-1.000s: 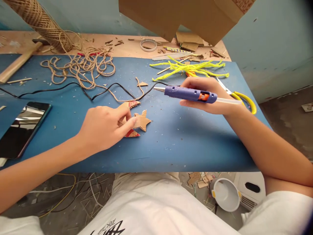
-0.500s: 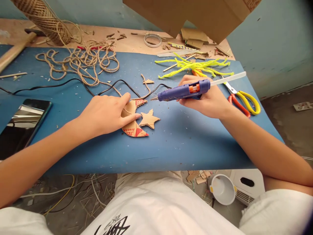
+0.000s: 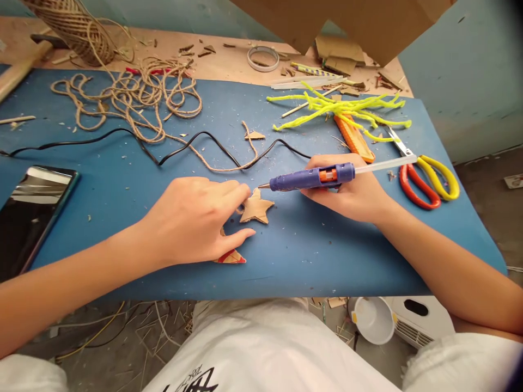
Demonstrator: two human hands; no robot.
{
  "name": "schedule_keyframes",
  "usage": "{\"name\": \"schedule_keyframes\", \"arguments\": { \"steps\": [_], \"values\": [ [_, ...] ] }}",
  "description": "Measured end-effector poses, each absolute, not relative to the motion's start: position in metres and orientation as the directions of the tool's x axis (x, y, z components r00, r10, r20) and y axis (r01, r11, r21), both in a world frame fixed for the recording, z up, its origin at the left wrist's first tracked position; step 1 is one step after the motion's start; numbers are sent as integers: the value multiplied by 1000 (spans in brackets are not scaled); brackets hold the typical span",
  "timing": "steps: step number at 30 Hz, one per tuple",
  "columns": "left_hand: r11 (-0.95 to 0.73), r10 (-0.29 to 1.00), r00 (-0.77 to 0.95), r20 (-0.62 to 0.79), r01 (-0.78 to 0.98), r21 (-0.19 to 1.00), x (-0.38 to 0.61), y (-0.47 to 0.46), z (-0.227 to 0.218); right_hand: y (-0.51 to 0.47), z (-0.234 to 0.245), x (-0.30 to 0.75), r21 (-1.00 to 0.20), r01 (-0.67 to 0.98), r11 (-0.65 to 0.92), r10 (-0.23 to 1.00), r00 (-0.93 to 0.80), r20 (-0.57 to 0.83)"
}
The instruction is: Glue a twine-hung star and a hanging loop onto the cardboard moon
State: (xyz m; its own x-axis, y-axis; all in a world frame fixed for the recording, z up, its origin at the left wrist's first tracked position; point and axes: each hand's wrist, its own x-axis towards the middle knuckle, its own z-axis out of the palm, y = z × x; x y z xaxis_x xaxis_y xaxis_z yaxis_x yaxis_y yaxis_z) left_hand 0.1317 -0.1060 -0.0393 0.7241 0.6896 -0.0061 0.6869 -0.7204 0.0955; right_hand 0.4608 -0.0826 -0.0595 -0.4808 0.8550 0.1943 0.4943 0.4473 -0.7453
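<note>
My left hand point(image 3: 196, 220) lies over a cardboard crescent point(image 3: 232, 257) and covers most of it; only its red-printed lower tip shows. The fingers are bent together over it, with the thumb apart. Just right of the fingertips, a small cardboard star point(image 3: 257, 209) lies flat, with a bit of twine at its left edge. My right hand point(image 3: 347, 188) is wrapped round a blue hot glue gun point(image 3: 312, 178), with a clear glue stick out of its back. The gun's metal nozzle points left, close to the star's top point.
Loose twine point(image 3: 134, 103) and a black cord point(image 3: 180, 149) cross the blue mat point(image 3: 286, 261). A phone point(image 3: 38, 212) lies left. Yellow-green pipe cleaners point(image 3: 343, 111), an orange cutter point(image 3: 354, 139) and scissors point(image 3: 425, 174) lie right. A tape roll point(image 3: 263, 58) and cardboard scraps are behind.
My left hand has slid the crescent toward me, away from the star's left side. The glue gun's nozzle has come down close to the star's top point. The view has shifted slightly.
</note>
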Motion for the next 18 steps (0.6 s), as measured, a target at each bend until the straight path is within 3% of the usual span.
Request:
{"name": "schedule_keyframes", "arguments": {
  "steps": [6, 12, 18],
  "values": [
    [-684, 729, 672, 132, 702, 200, 131, -115, -54, -84, -64, 461, -730, 498, 468, 842, -503, 197],
    [-714, 695, 665, 272, 682, 158, 134, -120, -64, -88, -62, 458, -701, 523, 484, 831, -526, 181],
    [-742, 670, 681, 297, 628, 234, 130, -123, -65, -94, -63, 457, -693, 491, 528, 802, -556, 217]
  ]
}}
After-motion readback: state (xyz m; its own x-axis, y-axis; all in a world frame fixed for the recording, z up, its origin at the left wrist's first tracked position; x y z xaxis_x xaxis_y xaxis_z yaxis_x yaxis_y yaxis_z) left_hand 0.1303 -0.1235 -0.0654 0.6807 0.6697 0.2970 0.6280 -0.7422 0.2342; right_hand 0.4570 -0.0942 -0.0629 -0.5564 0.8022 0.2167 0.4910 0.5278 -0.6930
